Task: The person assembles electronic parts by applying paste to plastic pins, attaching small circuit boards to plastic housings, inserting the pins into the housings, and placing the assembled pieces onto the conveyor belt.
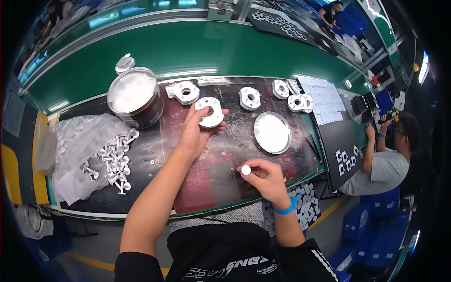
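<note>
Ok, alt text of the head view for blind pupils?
The left hand holds a holed white block; the right hand pinches a small white part. On the worktable are a tub, a dish and white pins by a bag; a co-worker is to the right.

The bench (pixel 221 174) runs black at left to dark red midway, speckled whitish, with a green strip (pixel 188 47) beyond its far edge. The held housing (pixel 211 121), small disc (pixel 245 170) and stemmed parts (pixel 114 162) at left are white. The wristband (pixel 286 207) is bright blue; the black shirt (pixel 211 246) carries white stripes and lettering.
</note>
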Demonstrator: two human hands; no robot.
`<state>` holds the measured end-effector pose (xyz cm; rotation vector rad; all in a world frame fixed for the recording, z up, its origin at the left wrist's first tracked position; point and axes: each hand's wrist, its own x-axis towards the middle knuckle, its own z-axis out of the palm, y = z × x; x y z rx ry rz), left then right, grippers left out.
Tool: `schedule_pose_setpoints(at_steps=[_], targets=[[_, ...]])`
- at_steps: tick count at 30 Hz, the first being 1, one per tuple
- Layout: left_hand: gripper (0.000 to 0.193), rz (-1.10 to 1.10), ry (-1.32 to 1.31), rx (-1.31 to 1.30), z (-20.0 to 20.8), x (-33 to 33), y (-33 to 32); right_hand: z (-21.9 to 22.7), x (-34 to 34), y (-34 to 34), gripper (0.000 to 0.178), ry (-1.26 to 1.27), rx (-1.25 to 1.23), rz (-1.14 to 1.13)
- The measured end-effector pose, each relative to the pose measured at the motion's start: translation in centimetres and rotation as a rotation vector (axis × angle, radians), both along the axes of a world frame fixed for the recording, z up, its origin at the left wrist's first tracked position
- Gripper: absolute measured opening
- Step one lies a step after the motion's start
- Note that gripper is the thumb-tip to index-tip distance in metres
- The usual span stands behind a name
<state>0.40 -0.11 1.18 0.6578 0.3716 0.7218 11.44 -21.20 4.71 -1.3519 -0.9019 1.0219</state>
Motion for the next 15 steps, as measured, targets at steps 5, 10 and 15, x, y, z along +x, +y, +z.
schedule_pose_setpoints(at_steps=[5, 10, 15], targets=[[0.030, 0.004, 0.028, 0.045, 0.1, 0.1, -0.2, 2.0, 3.5, -0.1, 0.012, -0.484, -0.064, -0.185], [0.030, -0.001, 0.053, 0.047, 0.4, 0.2, -0.4, 2.1, 7.8, 1.0, 0.012, -0.987, 0.028, -0.220], [0.030, -0.020, 0.053, 0.052, 0.6, 0.1, -0.5, 1.6, 9.1, 2.1, 0.011, -1.088, -0.016, -0.159]])
